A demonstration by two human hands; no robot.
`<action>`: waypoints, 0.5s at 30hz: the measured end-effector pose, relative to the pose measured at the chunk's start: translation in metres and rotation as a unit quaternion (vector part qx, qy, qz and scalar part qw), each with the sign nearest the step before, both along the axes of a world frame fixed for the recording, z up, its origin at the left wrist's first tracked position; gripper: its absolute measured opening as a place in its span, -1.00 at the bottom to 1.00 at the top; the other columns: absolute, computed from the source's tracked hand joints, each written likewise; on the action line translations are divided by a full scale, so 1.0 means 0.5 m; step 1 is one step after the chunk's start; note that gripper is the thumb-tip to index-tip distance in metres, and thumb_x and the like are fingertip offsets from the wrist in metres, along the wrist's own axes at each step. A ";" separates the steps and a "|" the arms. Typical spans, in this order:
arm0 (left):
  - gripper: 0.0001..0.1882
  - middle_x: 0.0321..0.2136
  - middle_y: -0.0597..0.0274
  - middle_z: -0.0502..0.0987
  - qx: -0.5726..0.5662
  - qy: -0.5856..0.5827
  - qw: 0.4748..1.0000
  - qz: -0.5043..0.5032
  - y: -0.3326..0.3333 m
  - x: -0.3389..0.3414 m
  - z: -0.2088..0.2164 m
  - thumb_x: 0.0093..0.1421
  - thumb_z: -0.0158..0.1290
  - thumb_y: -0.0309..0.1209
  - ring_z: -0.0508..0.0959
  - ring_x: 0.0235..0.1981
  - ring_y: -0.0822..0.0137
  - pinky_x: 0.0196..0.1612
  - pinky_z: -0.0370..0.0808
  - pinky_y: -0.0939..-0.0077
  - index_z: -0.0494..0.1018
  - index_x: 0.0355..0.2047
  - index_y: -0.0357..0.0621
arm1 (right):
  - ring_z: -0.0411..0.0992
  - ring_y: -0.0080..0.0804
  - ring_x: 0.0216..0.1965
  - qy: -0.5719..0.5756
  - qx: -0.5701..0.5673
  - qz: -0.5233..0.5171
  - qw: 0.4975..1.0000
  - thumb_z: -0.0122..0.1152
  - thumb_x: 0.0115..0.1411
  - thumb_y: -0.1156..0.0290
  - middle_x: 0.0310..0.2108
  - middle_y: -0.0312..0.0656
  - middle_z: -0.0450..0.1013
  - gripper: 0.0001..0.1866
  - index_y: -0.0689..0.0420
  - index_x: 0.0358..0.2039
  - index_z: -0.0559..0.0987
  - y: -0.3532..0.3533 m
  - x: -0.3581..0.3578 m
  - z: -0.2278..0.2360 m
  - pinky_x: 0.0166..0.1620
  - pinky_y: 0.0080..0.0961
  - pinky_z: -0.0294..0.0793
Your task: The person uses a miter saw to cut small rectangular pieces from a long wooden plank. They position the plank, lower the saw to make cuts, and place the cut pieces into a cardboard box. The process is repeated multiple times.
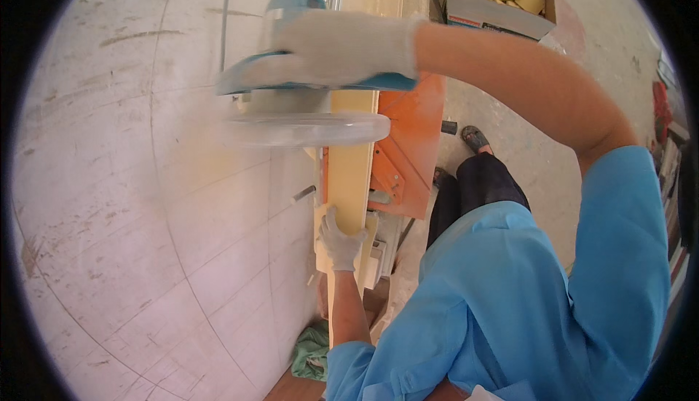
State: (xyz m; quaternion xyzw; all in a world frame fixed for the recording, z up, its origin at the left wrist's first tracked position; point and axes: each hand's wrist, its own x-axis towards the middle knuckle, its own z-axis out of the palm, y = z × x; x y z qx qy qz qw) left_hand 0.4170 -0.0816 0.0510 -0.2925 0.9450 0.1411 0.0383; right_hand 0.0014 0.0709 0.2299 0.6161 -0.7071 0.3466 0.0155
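A teal miter saw (pixel 297 1) stands against the wall side, its pale round blade guard (pixel 309 130) hanging across a long yellow board (pixel 351 175). My right hand (pixel 349 46), in a white glove, is closed over the saw's handle and slightly blurred. The blade itself is hidden by the guard. Nearer to me, my gloved left hand (pixel 341 242) grips the same board, its fingers over the board's left side. Beneath the board shows the orange saw base (pixel 415 139).
A cardboard box (pixel 495 17) full of yellow offcuts stands on the floor at the far right. The scuffed white wall (pixel 145 183) runs along the left. A green cloth (pixel 312 350) lies low beside the board. My sandalled foot (pixel 475 139) is right of the saw base.
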 end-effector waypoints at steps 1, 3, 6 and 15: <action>0.06 0.08 -0.03 0.47 0.001 -0.019 1.000 0.012 0.000 0.001 -0.002 -0.30 0.49 -0.29 0.43 0.15 -0.16 0.19 0.42 -0.05 0.29 0.27 -0.14 | 0.57 -0.05 -0.25 -0.075 -0.021 0.008 0.997 -0.12 0.50 0.01 -0.35 0.06 0.58 -0.61 -0.20 0.11 0.60 0.025 0.006 -0.028 -0.09 -0.12 0.55; 0.08 0.09 -0.06 0.46 -0.001 -0.023 1.000 -0.010 -0.003 0.012 -0.006 -0.29 0.50 -0.27 0.41 0.16 -0.18 0.20 0.41 -0.07 0.27 0.29 -0.15 | 0.56 0.02 -0.22 -0.235 0.001 -0.005 0.972 -0.12 0.49 -0.06 -0.32 0.07 0.58 -0.53 -0.07 0.05 0.64 0.083 0.018 -0.087 -0.06 -0.16 0.54; 0.09 0.06 -0.10 0.44 -0.132 -0.025 0.984 -0.116 -0.004 0.054 -0.008 -0.25 0.47 -0.21 0.43 0.10 -0.21 0.15 0.42 -0.11 0.23 0.33 -0.11 | 0.56 0.08 -0.22 -0.296 0.033 -0.040 0.954 -0.11 0.46 -0.19 -0.31 0.08 0.59 -0.40 0.06 -0.06 0.68 0.115 0.033 -0.157 -0.05 -0.17 0.53; 0.09 0.01 -0.19 0.45 -0.029 -0.052 0.998 -0.030 -0.013 0.136 0.003 -0.21 0.47 -0.21 0.47 0.03 -0.25 0.05 0.47 -0.10 0.19 0.35 -0.08 | 0.59 -0.01 -0.20 0.063 0.001 0.022 0.998 0.00 0.39 0.40 -0.33 0.09 0.55 -0.44 -0.16 0.39 0.31 0.014 -0.001 -0.009 -0.14 -0.18 0.55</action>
